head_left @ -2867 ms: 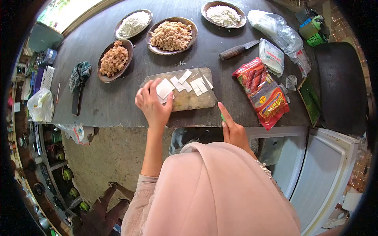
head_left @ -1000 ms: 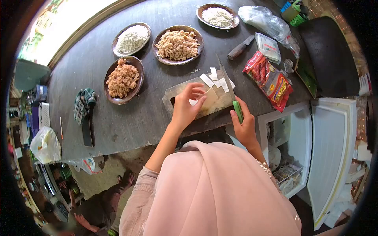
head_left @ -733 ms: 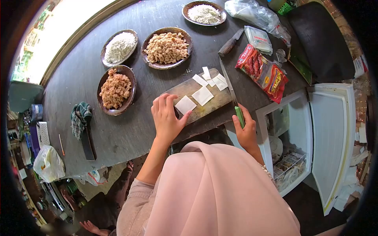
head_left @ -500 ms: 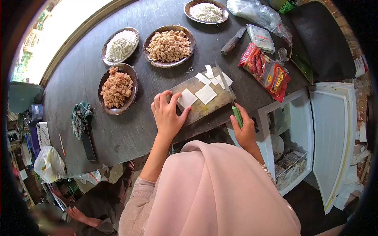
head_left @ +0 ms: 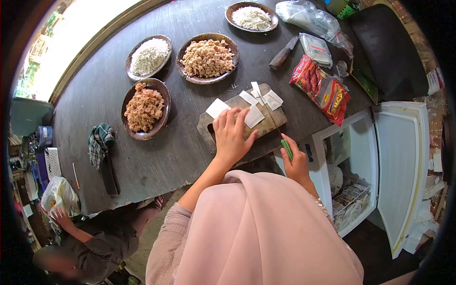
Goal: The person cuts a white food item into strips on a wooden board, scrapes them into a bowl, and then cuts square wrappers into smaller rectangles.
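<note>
My right hand (head_left: 295,161) is closed around the green handle of a knife (head_left: 286,148), whose blade reaches over the right part of a worn wooden cutting board (head_left: 266,124). Several flat white pieces lie on the board. My left hand (head_left: 231,135) is over the board with its fingers apart, its fingertips at a white square (head_left: 254,116). Another white square (head_left: 217,108) lies at the board's upper left edge. Smaller white pieces (head_left: 273,99) are beside the blade near the board's far right corner.
Plates of brown pieces (head_left: 208,58) and white shreds (head_left: 150,56) stand on the dark table (head_left: 156,166). A second knife (head_left: 284,52) and red packet (head_left: 320,88) lie right. An open white freezer (head_left: 401,166) stands at right, another person (head_left: 102,247) at lower left.
My left hand has moved right, from the left white square to the middle one. The left square now lies further up and left. The other person has reached to the plastic bag.
</note>
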Demonstrator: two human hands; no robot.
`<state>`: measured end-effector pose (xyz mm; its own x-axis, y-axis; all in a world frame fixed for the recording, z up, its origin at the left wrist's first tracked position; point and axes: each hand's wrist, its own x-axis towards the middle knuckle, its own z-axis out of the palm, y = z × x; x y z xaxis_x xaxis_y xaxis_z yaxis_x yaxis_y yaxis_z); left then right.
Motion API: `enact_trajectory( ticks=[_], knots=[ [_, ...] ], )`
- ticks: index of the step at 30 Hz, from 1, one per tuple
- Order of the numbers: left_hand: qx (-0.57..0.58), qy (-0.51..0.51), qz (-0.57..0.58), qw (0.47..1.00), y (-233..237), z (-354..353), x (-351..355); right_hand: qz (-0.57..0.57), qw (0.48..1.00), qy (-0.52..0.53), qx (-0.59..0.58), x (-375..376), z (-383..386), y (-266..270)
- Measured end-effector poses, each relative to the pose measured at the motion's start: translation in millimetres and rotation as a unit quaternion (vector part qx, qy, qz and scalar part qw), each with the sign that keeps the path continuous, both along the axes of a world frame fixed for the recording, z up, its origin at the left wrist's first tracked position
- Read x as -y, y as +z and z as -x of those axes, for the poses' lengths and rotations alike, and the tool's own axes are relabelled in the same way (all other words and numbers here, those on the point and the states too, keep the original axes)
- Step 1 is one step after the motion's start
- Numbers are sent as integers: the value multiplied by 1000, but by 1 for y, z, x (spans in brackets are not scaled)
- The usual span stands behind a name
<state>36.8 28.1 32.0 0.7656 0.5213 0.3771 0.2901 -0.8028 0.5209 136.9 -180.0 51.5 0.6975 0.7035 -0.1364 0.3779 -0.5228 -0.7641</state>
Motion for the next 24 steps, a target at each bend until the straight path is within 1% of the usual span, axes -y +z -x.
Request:
enact_trajectory(
  ticks=[1, 3, 4, 6, 7, 9, 10, 12, 13, 15, 16, 18, 19, 21, 24],
  knots=[
    [0, -3, 1, 1000, -1, -4, -1, 1, 1000, -3, 0, 4, 1, -3],
    [3, 13, 30, 999, -1, -11, -2, -34, 997, 27, 59, 11, 4, -12],
    [3, 12, 30, 999, -2, -11, -2, -34, 997, 25, 59, 13, 6, -12],
    [5, -15, 31, 999, -5, -7, -2, 6, 998, 52, 19, 15, 12, -13],
    [3, -18, 31, 999, -6, -3, -3, 7, 999, 49, 18, 14, 14, -10],
    [14, -17, 14, 1000, -7, 4, -4, 38, 996, 77, -8, 12, 16, -4],
    [10, -12, 13, 1000, -7, 7, -5, 38, 996, 75, -9, 11, 17, -5],
    [8, -4, 12, 1000, -7, 12, -7, -11, 999, 46, 1, 10, 15, -9],
    [6, 6, 11, 1000, -7, 14, -6, -11, 999, 46, 0, 9, 14, -9],
    [8, 16, 7, 1000, -7, 15, -5, -53, 997, 48, 36, 5, 11, -9],
    [12, 22, 7, 1000, -7, 14, -4, -53, 997, 49, 36, 4, 11, -8],
    [16, 29, 7, 999, -7, 11, -3, 2, 997, 68, 25, 0, 11, -6],
    [8, 40, 19, 999, -7, 9, -3, 3, 997, 68, 25, -3, 11, -6],
    [0, 53, 33, 998, -6, 6, -4, -45, 995, 65, 58, -9, 12, -8],
    [-6, 63, 33, 997, -3, 7, -5, -21, 994, 100, 45, -12, 11, -2]
  ],
)
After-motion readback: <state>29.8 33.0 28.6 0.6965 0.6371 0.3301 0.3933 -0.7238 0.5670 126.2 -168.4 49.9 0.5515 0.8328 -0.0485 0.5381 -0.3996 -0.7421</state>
